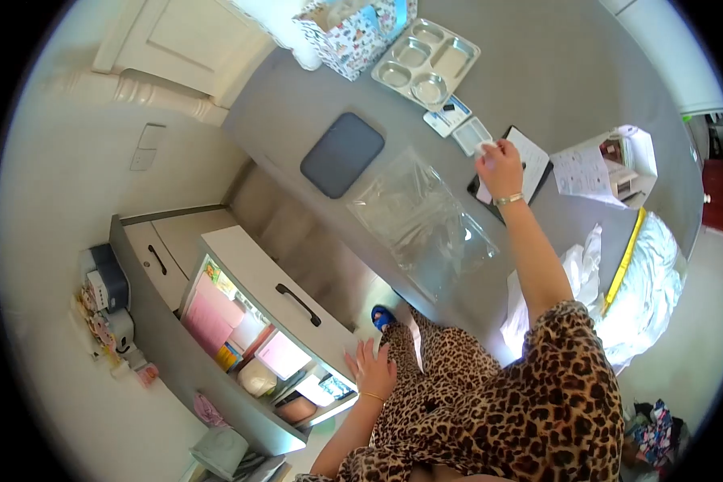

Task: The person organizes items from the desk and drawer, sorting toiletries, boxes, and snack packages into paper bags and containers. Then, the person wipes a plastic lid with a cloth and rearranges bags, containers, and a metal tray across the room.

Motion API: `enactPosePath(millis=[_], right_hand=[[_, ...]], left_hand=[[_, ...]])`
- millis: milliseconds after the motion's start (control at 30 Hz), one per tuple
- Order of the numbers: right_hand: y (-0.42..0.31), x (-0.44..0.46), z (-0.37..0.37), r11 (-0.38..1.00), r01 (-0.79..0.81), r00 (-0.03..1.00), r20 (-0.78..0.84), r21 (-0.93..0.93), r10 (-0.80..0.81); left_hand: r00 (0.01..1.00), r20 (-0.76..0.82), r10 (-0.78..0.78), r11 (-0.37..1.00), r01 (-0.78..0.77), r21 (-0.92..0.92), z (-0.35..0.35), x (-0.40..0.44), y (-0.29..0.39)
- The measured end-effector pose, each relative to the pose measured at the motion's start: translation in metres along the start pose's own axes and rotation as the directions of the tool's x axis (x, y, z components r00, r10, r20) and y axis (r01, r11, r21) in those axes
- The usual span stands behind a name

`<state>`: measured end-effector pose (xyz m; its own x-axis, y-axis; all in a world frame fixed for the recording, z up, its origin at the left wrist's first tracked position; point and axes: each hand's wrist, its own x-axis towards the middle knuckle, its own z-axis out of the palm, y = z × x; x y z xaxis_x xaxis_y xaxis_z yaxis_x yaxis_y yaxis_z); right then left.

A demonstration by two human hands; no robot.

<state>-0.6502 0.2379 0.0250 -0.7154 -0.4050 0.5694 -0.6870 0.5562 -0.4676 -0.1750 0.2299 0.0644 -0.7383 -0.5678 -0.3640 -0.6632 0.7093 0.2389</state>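
Note:
Over the grey table, my right hand [500,169] has its fingers pinched at the edge of a small white tray [472,135]; a small white item [484,148] shows at the fingertips, too small to name. Beneath and beside that hand lies an open notebook [528,153] with a dark cover. My left hand [373,371] is spread at the edge of an open drawer [257,353], with nothing in it. The drawer holds pink papers [211,315], a pink-framed card [283,355] and a round cream item [257,377].
A metal compartment tray [427,64], a patterned bag [353,40], a dark grey mat [343,155] and clear plastic packaging [418,217] lie on the table [570,72]. To the right stand a paper box [610,165], white plastic bags [578,265] and a pale blue bundle [647,281].

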Motion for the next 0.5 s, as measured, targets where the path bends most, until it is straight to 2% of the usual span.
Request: enactPosePath(millis=[67,133,167,267,333,400,500], right_hand=[[-0.015,-0.001,0.001,0.992,0.098,0.964,0.257,-0.082,-0.074],[-0.032,-0.018,0.012,0.97,0.175,0.838,0.542,-0.166,-0.058],[-0.04,-0.028,0.015,0.974,0.163,0.774,0.632,-0.155,-0.029],[-0.024,-0.097,0.061,0.954,0.264,0.666,0.743,-0.143,-0.073],[-0.075,-0.107,0.012,0.911,0.341,0.685,0.725,-0.232,-0.072],[-0.08,-0.14,0.019,0.939,0.331,0.765,0.609,-0.092,-0.21],[-0.141,-0.175,-0.023,0.972,-0.015,0.593,0.784,0.234,-0.18]], left_hand=[[0.998,0.047,-0.036,0.999,0.037,-0.031,0.002,-0.008,0.013],[1.0,0.019,-0.002,1.0,0.002,-0.019,0.009,-0.011,0.015],[0.999,-0.009,0.038,0.999,-0.038,-0.018,0.014,-0.012,0.009],[0.991,-0.03,0.131,0.991,-0.131,0.0,0.016,-0.032,0.007],[0.992,0.037,0.122,0.99,-0.124,0.06,0.008,-0.06,0.013],[0.994,-0.016,0.108,0.994,-0.108,0.017,0.01,-0.081,0.014],[0.982,-0.172,0.073,0.994,-0.087,-0.071,0.024,-0.11,0.015]])
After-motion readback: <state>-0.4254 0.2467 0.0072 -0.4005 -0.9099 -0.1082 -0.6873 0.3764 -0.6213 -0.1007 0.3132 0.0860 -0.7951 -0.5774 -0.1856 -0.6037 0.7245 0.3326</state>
